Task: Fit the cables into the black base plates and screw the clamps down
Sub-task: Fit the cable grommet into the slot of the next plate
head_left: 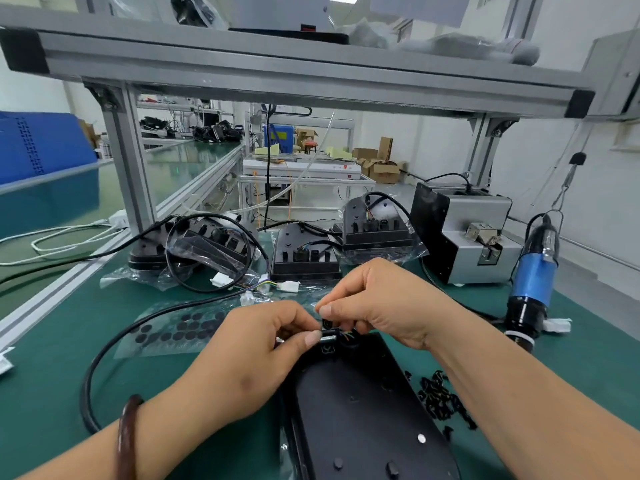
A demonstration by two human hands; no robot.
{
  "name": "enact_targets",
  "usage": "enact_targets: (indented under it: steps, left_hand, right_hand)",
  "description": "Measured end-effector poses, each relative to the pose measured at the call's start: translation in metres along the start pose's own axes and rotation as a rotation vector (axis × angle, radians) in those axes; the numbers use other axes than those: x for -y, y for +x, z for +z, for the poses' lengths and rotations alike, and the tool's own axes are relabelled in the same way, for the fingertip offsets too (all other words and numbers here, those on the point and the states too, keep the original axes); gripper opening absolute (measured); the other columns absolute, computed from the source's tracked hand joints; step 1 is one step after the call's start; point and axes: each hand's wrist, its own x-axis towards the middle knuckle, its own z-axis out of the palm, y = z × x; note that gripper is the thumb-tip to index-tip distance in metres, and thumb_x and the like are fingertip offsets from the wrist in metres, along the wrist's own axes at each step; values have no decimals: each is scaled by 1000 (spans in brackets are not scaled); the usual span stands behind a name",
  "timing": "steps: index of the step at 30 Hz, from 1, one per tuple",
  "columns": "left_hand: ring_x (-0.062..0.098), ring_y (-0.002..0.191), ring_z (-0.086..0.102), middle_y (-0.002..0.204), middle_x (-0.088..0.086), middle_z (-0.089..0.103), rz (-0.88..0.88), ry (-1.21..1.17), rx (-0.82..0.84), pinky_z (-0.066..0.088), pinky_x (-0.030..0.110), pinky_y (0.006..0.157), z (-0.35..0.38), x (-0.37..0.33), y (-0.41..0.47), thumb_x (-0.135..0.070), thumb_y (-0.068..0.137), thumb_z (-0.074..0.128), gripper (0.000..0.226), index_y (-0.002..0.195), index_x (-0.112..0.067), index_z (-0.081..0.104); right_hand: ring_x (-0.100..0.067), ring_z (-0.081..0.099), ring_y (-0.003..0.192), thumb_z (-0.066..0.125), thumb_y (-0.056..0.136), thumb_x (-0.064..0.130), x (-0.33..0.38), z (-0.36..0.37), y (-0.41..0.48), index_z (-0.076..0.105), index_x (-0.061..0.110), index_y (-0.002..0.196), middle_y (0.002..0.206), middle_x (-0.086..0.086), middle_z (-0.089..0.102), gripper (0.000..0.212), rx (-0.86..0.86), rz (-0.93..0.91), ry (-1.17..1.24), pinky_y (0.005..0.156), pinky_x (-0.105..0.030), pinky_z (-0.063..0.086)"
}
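**Black cable end pinched at the far tip of one base plate**

Head view. One black base plate [360, 410] flat on the bench [52, 393], close in front, narrow end pointing away. One black cable [86, 396] looped wide over the left of the bench and out of sight under the left forearm. Its end up at the plate's far tip, between both hands, with a few coloured wires bared there.

Left hand [256, 348]: grip closed on the cable end, pinched between thumb and forefinger. Right hand [384, 303]: grip closed on the same end, fingers curled down from above, fingertips just beside those of the left. One dark bangle [126, 441] round the left wrist.

Just right of the plate, one loose heap of small black clamps [440, 400], too small and tangled to count. Left of the hands, one clear sheet of round black pads [176, 332]. Behind the hands, at least three bagged base plates [304, 254] in a row. Exact number in the left-most bundle impossible to tell. Two white connectors [289, 286] in front of them. Further right, one grey machine [464, 233] and one blue electric screwdriver [533, 271], upright beside it.

Green mat over the whole bench. One aluminium frame [128, 161] with a shelf overhead. One blue crate [41, 147] at far left. Beyond, more green benches, several cardboard boxes [381, 169] on the floor, white walls.
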Motion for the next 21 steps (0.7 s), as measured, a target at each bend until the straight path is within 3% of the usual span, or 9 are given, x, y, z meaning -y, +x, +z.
enact_targets:
  steps: [12,21]
  left_hand:
    - [-7,56,55,75,-24,64,50,18,-34,38,5,55,1,-2,-2,-25,83,70,14,74,-35,66]
    - [-5,64,57,79,-26,63,78,82,-55,39,6,58,1,-4,-3,-25,83,70,17,72,-37,64]
  right_hand:
    - [-7,50,49,73,78,3,6,3,2,74,6,71,58,-5,60,8,-22,-25,-89,48,-16,41]
    - [-2,48,45,76,77,9,7,1,0,74,12,68,52,3,59,10,33,-45,-162,43,-15,36]
